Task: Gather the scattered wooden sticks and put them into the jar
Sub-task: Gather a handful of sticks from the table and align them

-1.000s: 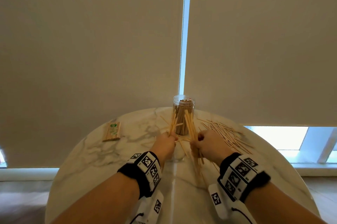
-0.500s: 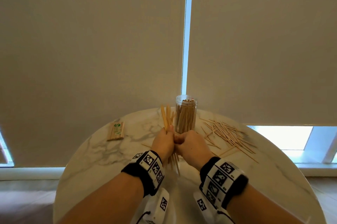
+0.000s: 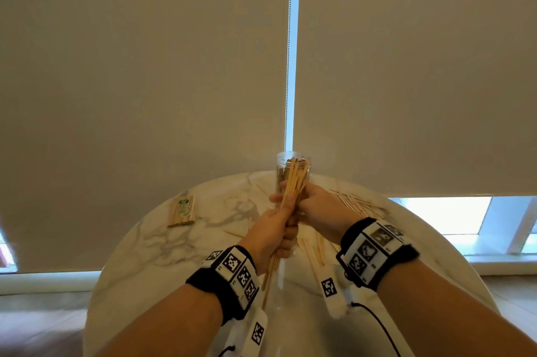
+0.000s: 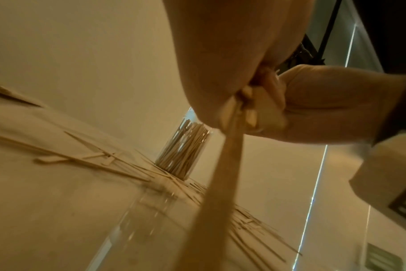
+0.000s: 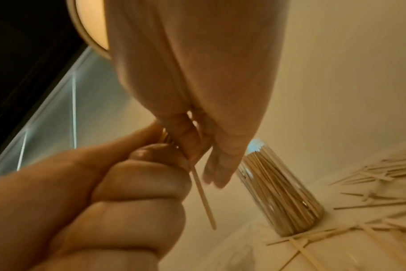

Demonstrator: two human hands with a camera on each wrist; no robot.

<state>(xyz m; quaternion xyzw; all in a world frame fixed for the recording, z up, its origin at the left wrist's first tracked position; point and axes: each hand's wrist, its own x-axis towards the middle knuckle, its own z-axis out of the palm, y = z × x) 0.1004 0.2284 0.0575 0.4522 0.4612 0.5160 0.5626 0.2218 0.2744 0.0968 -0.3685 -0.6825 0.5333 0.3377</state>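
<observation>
A clear jar [image 3: 292, 172], full of upright wooden sticks, stands at the far side of the round marble table [image 3: 162, 255]. Just in front of it my left hand [image 3: 276, 228] grips a bundle of sticks [image 3: 292, 185] in a fist. The bundle is lifted off the table and leans with its top ends before the jar's mouth. My right hand [image 3: 315, 207] curls round the same bundle higher up. In the left wrist view the blurred bundle [image 4: 220, 174] hangs below both hands, with the jar [image 4: 186, 150] behind. The right wrist view shows one stick [image 5: 203, 198] poking out under my left fist [image 5: 132, 187].
Loose sticks [image 3: 359, 202] lie scattered right of the jar, and a few more sticks [image 3: 318, 243] lie under my right wrist. A wrapped packet of sticks [image 3: 181, 211] lies at the table's left. Roller blinds hang close behind the table.
A second ago each hand held its own bunch. The hands came together into one bundle, which has risen and tilted toward the jar.
</observation>
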